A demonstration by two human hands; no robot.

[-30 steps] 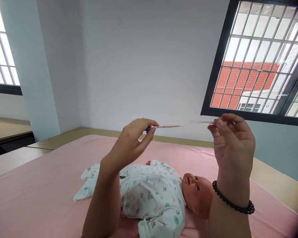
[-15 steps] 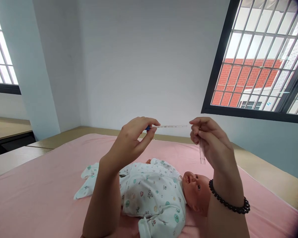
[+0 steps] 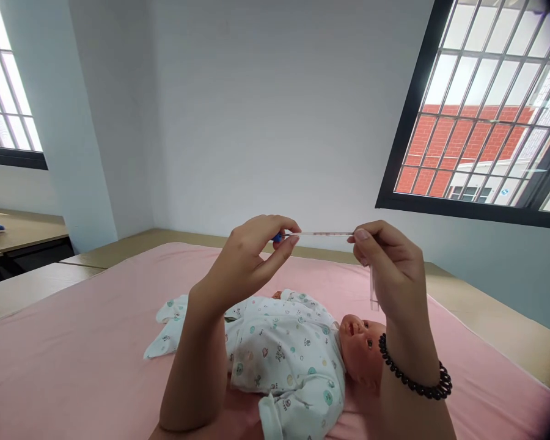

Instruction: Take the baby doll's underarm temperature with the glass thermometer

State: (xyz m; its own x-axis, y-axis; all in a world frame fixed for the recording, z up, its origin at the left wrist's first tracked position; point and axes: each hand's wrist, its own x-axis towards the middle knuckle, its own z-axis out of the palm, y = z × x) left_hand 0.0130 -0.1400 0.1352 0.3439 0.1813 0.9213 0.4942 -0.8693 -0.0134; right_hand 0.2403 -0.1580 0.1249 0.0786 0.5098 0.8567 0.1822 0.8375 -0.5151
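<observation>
You hold a glass thermometer [image 3: 319,233] level in front of you, raised above a baby doll [image 3: 297,360]. Your left hand [image 3: 250,260] pinches its blue-tipped end at 9 o'clock between thumb and forefinger, the other fingers curled loosely. Your right hand [image 3: 389,269] closes thumb and fingertips on the opposite end at 3 o'clock, and the same hand also grips a clear tube-shaped case [image 3: 373,287] that hangs straight down toward 6 o'clock from the palm. A dark beaded bracelet [image 3: 412,379] circles that wrist.

As far as the pictures show, the thermometer is out of its case and held up where its scale could be read; it is well apart from the doll, whose patterned white romper looks closed, so nothing shows it having been applied to the doll.

Below your hands the doll lies on its back on a pink sheet [image 3: 73,366] over the bed, head toward 4 o'clock. A barred window [image 3: 490,116] sits at 2 o'clock, another at 9 o'clock.

The scale markings and liquid column are too fine to read. Your forearms cover part of the doll's trunk and one side of its head, and the case is faint against the wall.
</observation>
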